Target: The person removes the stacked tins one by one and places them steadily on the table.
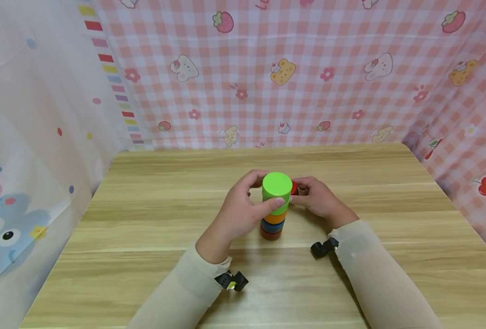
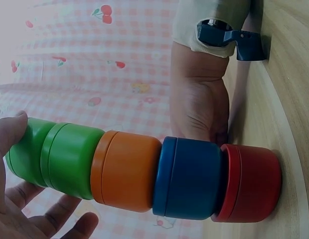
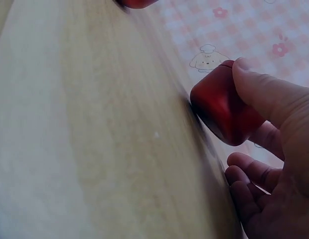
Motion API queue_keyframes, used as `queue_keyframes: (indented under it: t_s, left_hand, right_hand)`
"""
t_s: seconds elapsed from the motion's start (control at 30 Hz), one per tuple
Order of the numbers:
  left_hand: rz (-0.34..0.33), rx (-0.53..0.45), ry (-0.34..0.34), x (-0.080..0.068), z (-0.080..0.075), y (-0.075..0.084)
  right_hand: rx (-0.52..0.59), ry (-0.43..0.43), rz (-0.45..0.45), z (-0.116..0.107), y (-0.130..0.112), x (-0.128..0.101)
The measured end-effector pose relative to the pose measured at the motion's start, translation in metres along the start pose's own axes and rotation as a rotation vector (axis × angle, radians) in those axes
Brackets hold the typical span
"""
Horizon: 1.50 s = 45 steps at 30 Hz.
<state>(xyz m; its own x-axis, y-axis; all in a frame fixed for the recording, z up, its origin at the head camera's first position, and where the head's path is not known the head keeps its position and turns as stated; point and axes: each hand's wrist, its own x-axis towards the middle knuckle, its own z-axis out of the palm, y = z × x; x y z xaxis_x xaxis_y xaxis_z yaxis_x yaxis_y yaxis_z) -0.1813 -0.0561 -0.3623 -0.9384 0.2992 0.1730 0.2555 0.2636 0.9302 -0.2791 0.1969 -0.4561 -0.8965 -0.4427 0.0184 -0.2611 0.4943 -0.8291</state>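
A tower of stacked cups stands upright on the wooden table. From the bottom it has a red cup (image 2: 256, 184), a blue cup (image 2: 189, 179), an orange cup (image 2: 127, 169), a lower green cup (image 2: 72, 159) and an upper green cup (image 1: 277, 184) with a flat top face. My left hand (image 1: 240, 205) holds the upper green cup, its thumb across the near side and fingers round the far side. Just right of the tower, my right hand (image 1: 318, 199) pinches a second red cup (image 3: 219, 104) between thumb and fingers, tilted close to the tabletop. In the head view the tower partly hides this red cup.
The wooden table (image 1: 144, 219) reaches back to a pink checked cloth (image 1: 243, 68) hung behind it. More cloth hangs at the left and right sides. Each sleeve cuff carries a small black camera, the left one (image 1: 231, 280) and the right one (image 1: 324, 247) both above the tabletop.
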Motion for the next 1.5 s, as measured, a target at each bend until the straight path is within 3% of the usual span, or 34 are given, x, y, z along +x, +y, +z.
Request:
queue_keyframes:
  t_s: [0.53,0.9,1.2,1.5]
  left_hand:
    - [0.001,-0.012,0.004,0.0,0.001,-0.001]
    - [-0.011,-0.001,0.008,-0.001,0.001,-0.001]
    - [-0.007,0.026,-0.003,0.001,0.0,-0.003]
    - [-0.005,0.012,-0.041,0.003,0.0,-0.011]
  right_hand:
    - [0.003,0.013,0.08,0.001,-0.002,0.0]
    - [0.069,0.099,0.232,0.001,-0.009,-0.007]
    - [0.164,0.213,0.153,-0.009,-0.031,-0.011]
    - [0.282,0.22,-0.042,-0.017,-0.064,-0.024]
